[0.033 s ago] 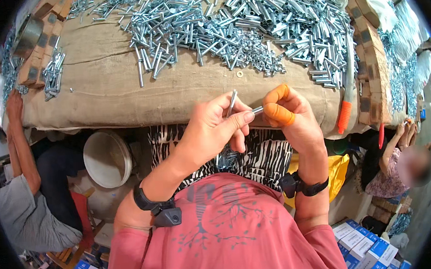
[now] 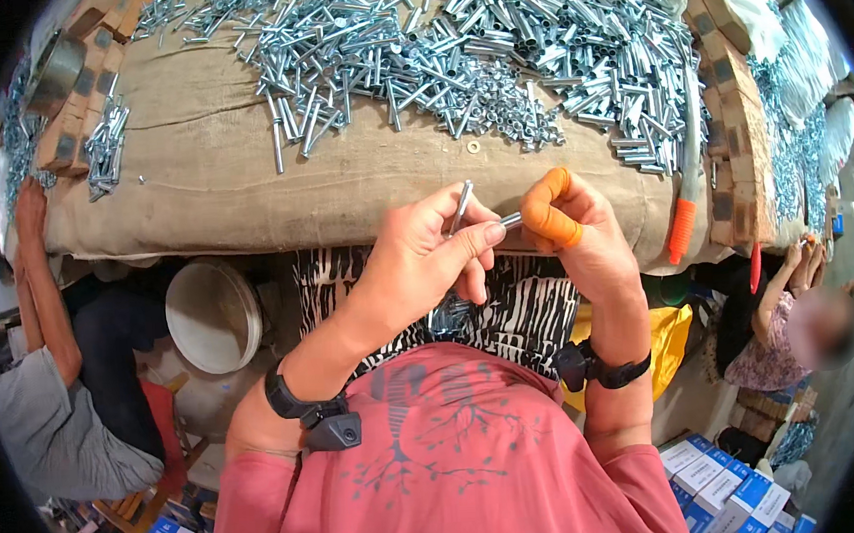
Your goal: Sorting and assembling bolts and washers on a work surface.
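Note:
My left hand is closed, with a slim silver metal rod, probably a bolt, standing up between its fingers. Between its thumb and fingers lies a second silver piece, a bolt or sleeve, pointing right. At that piece's right end my right hand pinches, with orange covers on its thumb and forefinger; the fingers hide the tip. Both hands are just off the near edge of the cloth-covered table. Below them, several shiny metal pieces rest in my lap.
Bolts, metal sleeves and nuts are heaped across the table's far side. Bricks border it. An orange-handled tool lies at right. A white bucket stands at left. People work on both sides.
My right fingers have curled slightly tighter around the end of the metal piece. Otherwise both hands are nearly where they were.

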`<state>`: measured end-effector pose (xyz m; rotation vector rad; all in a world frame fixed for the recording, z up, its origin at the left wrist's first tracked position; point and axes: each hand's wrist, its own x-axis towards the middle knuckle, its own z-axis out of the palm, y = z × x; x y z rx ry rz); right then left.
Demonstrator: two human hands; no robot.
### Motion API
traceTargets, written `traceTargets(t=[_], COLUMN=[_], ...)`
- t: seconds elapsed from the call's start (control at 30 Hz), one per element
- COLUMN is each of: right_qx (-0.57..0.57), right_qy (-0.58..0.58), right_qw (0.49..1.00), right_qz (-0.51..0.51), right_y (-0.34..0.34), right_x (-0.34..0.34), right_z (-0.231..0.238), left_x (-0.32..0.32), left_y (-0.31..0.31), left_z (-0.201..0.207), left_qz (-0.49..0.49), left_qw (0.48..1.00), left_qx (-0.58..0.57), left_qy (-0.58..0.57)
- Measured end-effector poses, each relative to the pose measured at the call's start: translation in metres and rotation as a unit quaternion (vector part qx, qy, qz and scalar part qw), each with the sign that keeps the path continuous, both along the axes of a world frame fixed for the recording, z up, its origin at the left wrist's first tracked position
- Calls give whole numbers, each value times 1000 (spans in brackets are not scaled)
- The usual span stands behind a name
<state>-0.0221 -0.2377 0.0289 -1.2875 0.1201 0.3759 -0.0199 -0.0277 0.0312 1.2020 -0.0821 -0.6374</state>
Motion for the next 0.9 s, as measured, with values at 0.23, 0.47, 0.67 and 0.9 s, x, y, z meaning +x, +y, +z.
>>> traceTargets(t=[0.23,0.47,0.67,0.9], right_qx=[71,-66,-119,-214], right_qy=[-42,-170,-98,-193], right_qw=[988,981,985,954], right_qz=[-134,-64,75,81], right_y=[10,17,26,27], right_x=[-11,-30,-31,-22], right_z=[2,9,22,17], left_x=[-1,0,0,0], left_y=[0,4,8,19], left_z=[3,0,-3,-8], left_qz=[16,96,117,92], left_qw=[999,993,991,995], left_qx=[-34,-27,-53,-22], left_qy=[-15,-58,-30,-22])
